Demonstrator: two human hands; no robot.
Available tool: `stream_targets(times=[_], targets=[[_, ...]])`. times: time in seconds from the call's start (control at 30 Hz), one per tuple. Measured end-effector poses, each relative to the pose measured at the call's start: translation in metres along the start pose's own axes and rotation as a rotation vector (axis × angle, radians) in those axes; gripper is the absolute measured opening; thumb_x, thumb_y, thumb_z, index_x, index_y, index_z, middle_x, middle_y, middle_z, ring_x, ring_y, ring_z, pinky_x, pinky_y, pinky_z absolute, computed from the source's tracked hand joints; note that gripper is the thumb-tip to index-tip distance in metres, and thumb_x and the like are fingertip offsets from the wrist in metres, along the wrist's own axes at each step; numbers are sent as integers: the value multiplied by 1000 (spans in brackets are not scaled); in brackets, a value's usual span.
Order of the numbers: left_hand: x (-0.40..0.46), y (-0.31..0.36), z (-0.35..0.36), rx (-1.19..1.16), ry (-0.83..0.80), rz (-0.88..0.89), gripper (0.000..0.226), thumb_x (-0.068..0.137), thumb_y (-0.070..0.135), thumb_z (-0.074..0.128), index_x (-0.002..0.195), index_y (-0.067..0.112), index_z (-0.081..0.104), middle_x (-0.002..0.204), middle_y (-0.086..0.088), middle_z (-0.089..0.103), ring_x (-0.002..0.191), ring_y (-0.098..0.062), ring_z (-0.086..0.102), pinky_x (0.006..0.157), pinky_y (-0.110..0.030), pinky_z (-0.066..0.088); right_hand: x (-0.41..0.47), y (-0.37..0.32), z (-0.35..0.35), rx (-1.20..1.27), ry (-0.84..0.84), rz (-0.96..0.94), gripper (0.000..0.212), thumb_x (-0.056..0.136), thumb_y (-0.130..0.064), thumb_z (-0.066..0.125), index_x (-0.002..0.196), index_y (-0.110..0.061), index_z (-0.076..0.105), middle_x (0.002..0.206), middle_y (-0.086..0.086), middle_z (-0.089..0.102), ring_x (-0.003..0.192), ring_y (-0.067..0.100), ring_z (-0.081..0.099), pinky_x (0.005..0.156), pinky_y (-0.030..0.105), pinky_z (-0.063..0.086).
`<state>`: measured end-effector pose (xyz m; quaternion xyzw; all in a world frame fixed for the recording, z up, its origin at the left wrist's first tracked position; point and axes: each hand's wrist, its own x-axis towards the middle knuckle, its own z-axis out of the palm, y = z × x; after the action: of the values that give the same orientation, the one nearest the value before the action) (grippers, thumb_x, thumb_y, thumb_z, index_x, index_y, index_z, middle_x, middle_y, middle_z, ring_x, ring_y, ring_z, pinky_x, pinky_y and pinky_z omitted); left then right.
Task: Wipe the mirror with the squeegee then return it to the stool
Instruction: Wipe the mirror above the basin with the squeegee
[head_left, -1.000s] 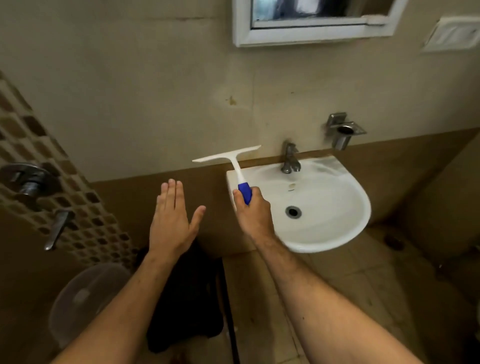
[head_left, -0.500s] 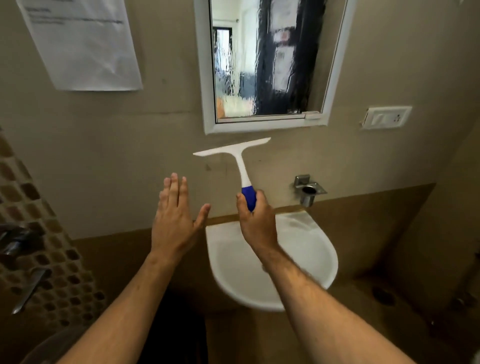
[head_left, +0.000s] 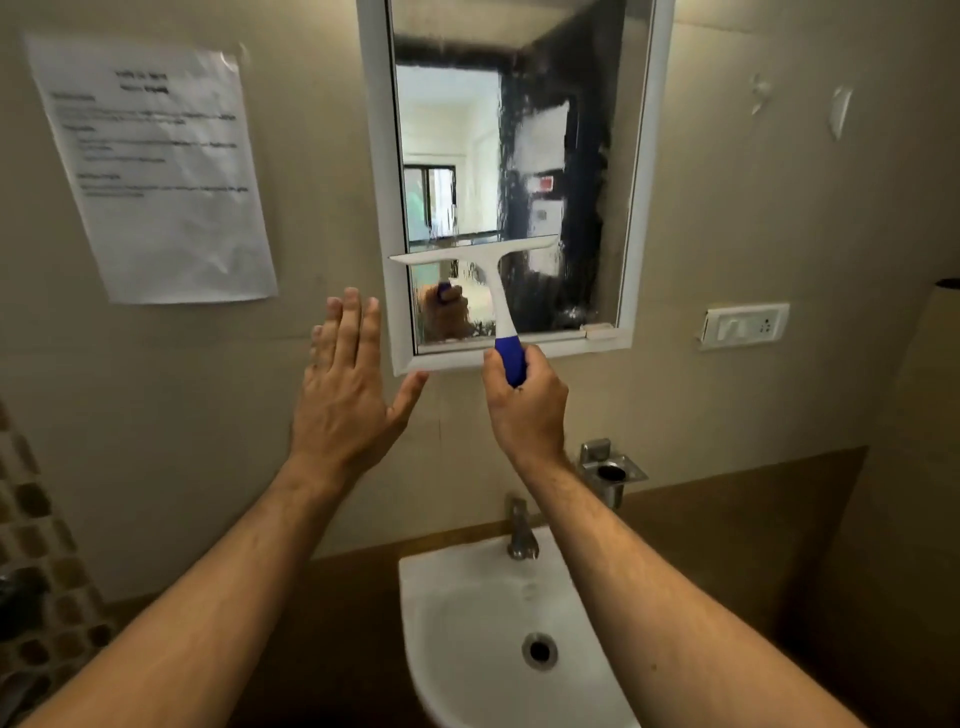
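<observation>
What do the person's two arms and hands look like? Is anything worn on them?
Both forearms are bare up to the picture's edge, with no sleeves in view. The left hand and the right hand wear no gloves, and no rings, watch or bracelets show. Dark hair covers the forearms. No markings are visible.

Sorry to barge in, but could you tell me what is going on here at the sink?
A person is cleaning the wet, streaky mirror above the sink. The right hand grips the blue handle of a white squeegee, whose blade lies across the lower part of the glass. The left hand is open, fingers straight, raised near the frame's lower left corner and holding nothing. No stool is in view.
</observation>
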<state>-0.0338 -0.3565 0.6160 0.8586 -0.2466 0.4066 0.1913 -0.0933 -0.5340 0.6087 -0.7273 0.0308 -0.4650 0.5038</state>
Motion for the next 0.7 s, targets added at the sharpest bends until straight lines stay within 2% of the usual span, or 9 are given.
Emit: stream_targets(times=[0.23, 0.4, 0.53, 0.63, 0.7], targets=[[79, 12, -18, 140, 130, 25, 93, 97, 68, 31, 165, 11, 2, 171, -9, -8, 158, -24, -12, 128, -42, -4, 81, -25, -3, 78, 20, -66, 24, 97, -36, 58, 110, -16, 60, 74, -6, 56, 59, 6, 52, 51, 11, 39], [131, 26, -28, 246, 186, 59, 94, 99, 67, 36, 164, 9, 3, 172, -11, -6, 159, -26, -9, 128, -44, 0, 133, -49, -6, 164, 20, -107, 26, 100, -41, 53, 111, -18, 57, 83, -2, 61, 70, 12, 60, 61, 24, 52], [159, 41, -37, 264, 253, 27, 97, 96, 73, 23, 164, 7, 1, 172, -11, -8, 159, -25, -10, 129, -41, -2, 160, -61, -4, 213, -25, -120, 27, 101, -41, 51, 114, -18, 55, 95, 1, 64, 84, 16, 65, 72, 31, 60], [170, 46, -43, 272, 301, -43, 101, 95, 78, 18, 164, 7, 0, 172, -12, -10, 158, -25, -12, 129, -42, -3, 175, -64, -6, 264, -65, -113, 20, 100, -34, 53, 112, -18, 57, 88, -7, 60, 79, 10, 62, 73, 35, 61], [173, 44, -46, 327, 297, 12, 103, 94, 81, 12, 164, 7, 1, 172, -12, -9, 159, -25, -12, 129, -43, -1, 182, -67, -5, 266, -65, -140, 21, 101, -31, 53, 112, -15, 58, 87, -3, 62, 76, 9, 60, 68, 30, 58]])
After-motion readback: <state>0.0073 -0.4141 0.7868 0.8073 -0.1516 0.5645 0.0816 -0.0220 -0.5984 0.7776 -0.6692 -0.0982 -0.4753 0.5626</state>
